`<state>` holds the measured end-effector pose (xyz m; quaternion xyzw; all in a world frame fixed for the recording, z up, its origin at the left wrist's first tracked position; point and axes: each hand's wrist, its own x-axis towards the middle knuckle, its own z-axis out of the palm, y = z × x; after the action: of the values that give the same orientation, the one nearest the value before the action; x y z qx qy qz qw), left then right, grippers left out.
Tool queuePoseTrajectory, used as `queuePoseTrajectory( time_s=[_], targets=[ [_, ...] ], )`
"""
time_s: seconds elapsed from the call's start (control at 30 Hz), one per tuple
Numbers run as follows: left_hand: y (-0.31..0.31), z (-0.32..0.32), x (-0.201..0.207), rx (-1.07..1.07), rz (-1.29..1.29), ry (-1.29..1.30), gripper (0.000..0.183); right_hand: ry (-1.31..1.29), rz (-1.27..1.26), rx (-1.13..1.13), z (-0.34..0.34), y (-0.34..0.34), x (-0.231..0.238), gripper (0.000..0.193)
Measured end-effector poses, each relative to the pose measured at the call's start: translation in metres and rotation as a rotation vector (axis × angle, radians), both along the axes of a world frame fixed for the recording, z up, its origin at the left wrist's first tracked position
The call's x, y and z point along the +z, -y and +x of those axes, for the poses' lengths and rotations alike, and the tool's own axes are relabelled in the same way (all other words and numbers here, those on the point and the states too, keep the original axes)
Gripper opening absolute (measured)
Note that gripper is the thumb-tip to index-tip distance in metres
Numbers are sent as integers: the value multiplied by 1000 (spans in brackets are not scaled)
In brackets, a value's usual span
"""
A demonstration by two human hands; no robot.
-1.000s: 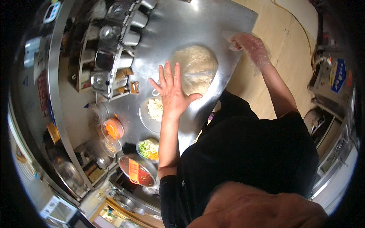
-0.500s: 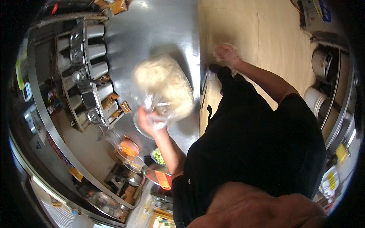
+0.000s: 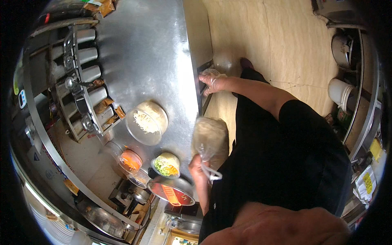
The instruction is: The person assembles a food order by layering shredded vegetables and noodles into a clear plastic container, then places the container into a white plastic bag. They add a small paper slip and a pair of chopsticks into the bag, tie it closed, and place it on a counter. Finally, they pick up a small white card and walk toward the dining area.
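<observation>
My left hand (image 3: 197, 167) is closed round the gathered neck of a clear plastic bag (image 3: 212, 136). The bag bulges with pale contents I cannot make out, and hangs by the counter's front edge, close to my body. My right hand (image 3: 211, 83), in a clear plastic glove, has its fingers curled on a cabinet door edge (image 3: 207, 98) under the counter; part of the grip is hidden. Left of the bag, a clear bowl (image 3: 160, 139) of white shreds stands tilted on the counter. Nearer is a bowl of green and orange shredded vegetables (image 3: 166, 165).
The steel counter (image 3: 139, 49) runs along my left. On it are a tub of orange shreds (image 3: 130, 160) and a metal bowl (image 3: 185, 188) holding an orange grater (image 3: 171, 195). A rack of metal containers (image 3: 90, 74) lines its far side. Shelves with white buckets (image 3: 339, 92) stand at right.
My left hand has brought the bag from over the counter toward its front edge, uncovering the bowl of white shreds. My right hand has moved left from above the floor to the cabinet door.
</observation>
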<state>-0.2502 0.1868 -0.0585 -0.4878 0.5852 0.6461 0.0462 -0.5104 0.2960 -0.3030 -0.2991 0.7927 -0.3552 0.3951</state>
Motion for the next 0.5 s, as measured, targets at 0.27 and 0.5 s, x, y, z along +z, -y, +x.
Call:
queuePoseTrajectory(
  time_s=[0.27,0.5],
  targets=[
    [-44,-18,-89,-648,-388,201,11,-213,-243,-290,21,-88,-33,61],
    [-58,-84,-253,-752,-441,252,26,-169,-83,-90,-11,-179,-40,64]
  ],
)
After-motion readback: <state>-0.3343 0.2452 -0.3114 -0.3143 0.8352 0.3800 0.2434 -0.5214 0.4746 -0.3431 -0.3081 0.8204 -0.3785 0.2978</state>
